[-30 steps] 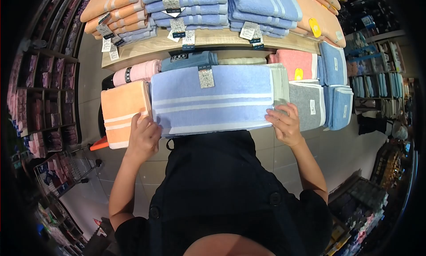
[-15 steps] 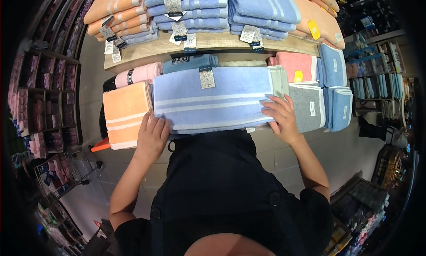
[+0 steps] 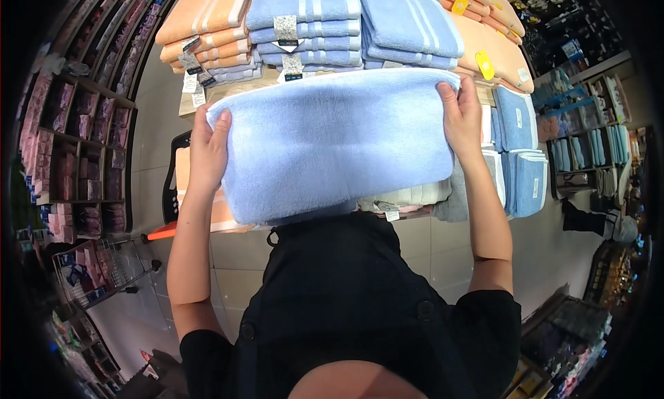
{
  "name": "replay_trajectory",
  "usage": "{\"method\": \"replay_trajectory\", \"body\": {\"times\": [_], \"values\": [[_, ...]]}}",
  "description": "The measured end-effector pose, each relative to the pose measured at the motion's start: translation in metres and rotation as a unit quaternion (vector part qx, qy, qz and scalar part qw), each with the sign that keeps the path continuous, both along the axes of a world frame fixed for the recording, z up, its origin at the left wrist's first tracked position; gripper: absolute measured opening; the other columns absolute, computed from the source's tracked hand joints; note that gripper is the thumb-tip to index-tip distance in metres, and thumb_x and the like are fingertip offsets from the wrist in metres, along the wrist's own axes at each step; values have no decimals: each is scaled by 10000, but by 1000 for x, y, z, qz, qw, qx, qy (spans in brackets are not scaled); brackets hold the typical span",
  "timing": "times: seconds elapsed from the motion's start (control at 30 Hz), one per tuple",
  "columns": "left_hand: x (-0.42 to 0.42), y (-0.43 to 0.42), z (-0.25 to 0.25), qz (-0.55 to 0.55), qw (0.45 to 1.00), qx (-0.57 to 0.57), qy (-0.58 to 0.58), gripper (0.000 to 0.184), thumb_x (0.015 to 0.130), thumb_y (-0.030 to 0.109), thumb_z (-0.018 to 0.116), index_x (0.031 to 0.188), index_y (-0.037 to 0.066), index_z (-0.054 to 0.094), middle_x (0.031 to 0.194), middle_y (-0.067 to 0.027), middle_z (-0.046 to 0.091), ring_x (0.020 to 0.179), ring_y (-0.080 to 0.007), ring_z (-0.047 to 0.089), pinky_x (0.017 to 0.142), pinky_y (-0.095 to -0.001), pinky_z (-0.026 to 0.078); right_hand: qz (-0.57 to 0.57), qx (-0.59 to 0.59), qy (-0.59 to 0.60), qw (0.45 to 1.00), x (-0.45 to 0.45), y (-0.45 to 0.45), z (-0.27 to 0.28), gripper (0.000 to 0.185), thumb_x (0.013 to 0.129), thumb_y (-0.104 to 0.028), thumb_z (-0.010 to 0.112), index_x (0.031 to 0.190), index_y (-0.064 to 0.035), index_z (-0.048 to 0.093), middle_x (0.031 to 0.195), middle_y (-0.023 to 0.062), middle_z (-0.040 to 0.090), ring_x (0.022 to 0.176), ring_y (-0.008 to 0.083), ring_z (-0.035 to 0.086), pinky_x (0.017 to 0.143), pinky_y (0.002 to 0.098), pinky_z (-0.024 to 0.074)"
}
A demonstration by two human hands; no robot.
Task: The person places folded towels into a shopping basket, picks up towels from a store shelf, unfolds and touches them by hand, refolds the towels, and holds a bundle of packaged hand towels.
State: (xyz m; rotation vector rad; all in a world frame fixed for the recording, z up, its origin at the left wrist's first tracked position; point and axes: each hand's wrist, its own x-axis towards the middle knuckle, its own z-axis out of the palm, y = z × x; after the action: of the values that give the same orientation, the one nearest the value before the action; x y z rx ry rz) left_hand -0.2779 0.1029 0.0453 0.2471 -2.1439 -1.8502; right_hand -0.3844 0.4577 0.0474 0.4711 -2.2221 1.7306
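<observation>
A light blue towel (image 3: 339,143) is stretched between my two hands, its plain side facing me and its white edge along the top. My left hand (image 3: 210,143) is closed on the towel's upper left corner, thumb in front. At the upper right corner, my right hand (image 3: 462,115) grips it the same way. Below the raised towel, part of an orange towel (image 3: 182,181) shows on the left and pale folded towels (image 3: 415,195) show on the right. The towel hides most of what lies behind it.
Ahead, a wooden shelf (image 3: 190,103) bears stacks of orange towels (image 3: 204,15), blue towels (image 3: 304,3) and peach towels (image 3: 484,39). Darker blue towels (image 3: 526,181) stand at the right. A shopping cart (image 3: 104,271) and shelving (image 3: 83,157) are on the left.
Both hands have moved up and lifted the blue towel off the pile. Its striped, tagged face has given way to a plain side, and pale towels beneath are partly uncovered.
</observation>
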Motion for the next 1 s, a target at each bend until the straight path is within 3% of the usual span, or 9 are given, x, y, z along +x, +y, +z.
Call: {"method": "replay_trajectory", "body": {"times": [0.17,0.33,0.43,0.47,0.57,0.6,0.67,0.8,1.0], "values": [[-1,-3,-37,42,998,-48,7,181,944,149,461,1068,18,471,941,-66,576,856,-103,507,776,-240,411,-12,68,-76,995,-2,6,-26,202,910,-166,533,1015,3,503,897,75,613,814,114,552,735,250,434],[10,-3,4,-35,978,178,-106,232,923,153,496,1099,2,484,973,-69,600,878,-145,573,768,-275,466,74,-52,-238,967,6,9,1,269,904,-202,542,1056,15,494,920,89,619,819,129,564,758,259,445],[3,-4,-20,-43,986,56,-153,263,904,166,529,1100,-2,481,968,-93,600,874,-150,574,754,-279,469,47,92,-265,959,0,19,-21,300,884,-203,564,1083,10,489,952,124,614,839,184,581,774,296,452],[0,-1,-23,-18,950,-212,-227,315,865,159,572,1114,-8,477,908,-139,599,818,-221,589,709,-308,465,28,164,-245,955,-2,21,-35,313,876,-202,573,1092,7,488,962,139,613,843,210,591,778,314,456],[5,30,-36,46,817,-572,-54,465,740,5,622,1180,16,470,919,-174,537,833,-325,547,710,-385,424,-98,409,-163,893,15,10,-54,414,823,-216,624,1151,-7,480,1066,190,575,920,313,578,821,391,441],[7,44,-36,13,840,-540,-43,447,775,35,563,1208,8,455,1173,-221,472,1090,-366,466,858,-463,364,-106,441,-67,889,26,2,-56,518,783,-234,652,1219,-31,458,1187,216,500,1063,370,497,890,452,387],[11,73,-45,-60,840,-535,67,474,802,46,535,1258,0,414,1305,-222,390,1230,-375,363,952,-481,317,-71,390,83,914,49,-29,-47,545,788,-227,646,1255,-38,439,1282,220,415,1197,365,387,964,493,308],[17,121,-88,-107,823,-557,-9,566,850,187,494,1344,-13,305,1424,-195,251,1329,-342,225,1041,-495,211,109,284,-18,952,98,-97,-71,603,848,-374,533,1330,-57,359,1382,197,323,1289,346,289,1014,547,218],[25,115,-110,-74,823,-557,-82,654,887,346,433,1377,-33,225,1452,-200,197,1360,-335,153,1064,-510,133,31,496,-8,868,99,-72,-101,658,828,-448,522,1333,-53,375,1422,170,275,1316,306,256,1034,531,188]]}}
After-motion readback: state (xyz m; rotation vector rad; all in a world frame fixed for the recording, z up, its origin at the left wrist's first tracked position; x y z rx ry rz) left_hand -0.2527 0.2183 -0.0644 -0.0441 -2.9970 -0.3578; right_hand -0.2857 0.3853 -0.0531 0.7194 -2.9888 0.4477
